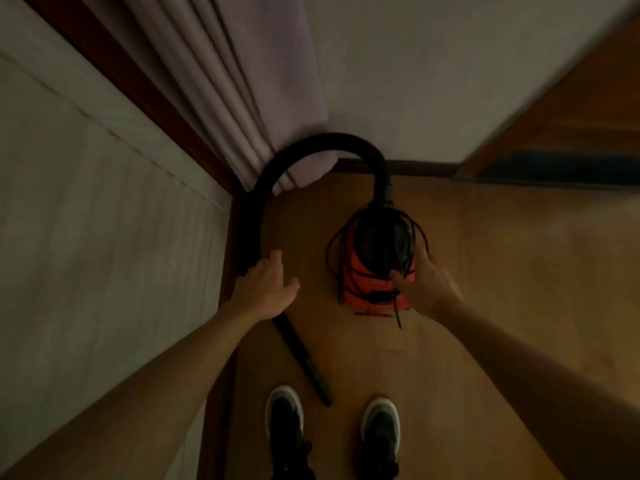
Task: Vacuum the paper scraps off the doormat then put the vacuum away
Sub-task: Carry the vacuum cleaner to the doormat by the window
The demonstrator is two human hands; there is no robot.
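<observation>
**Both hands on the vacuum in the floor corner**

Your left hand lies against the black hose where it comes down by the wall, fingers loosely spread and resting on the hose rather than wrapped around it; whether the palm grips it cannot be told in the dim, blurred view. Your right hand reaches to the near side of the vacuum, fingertips touching its dark top and the black cord wound over it; the fingers are extended, not closed on anything. The vacuum, an orange body with a dark upper part, stands on the wooden floor near the corner; the hose arches from its far end up past the pale curtain and back down to your left hand; below that hand the straight black tube slants along the floor, its tip near your left shoe; your right shoe stands beside it.
</observation>
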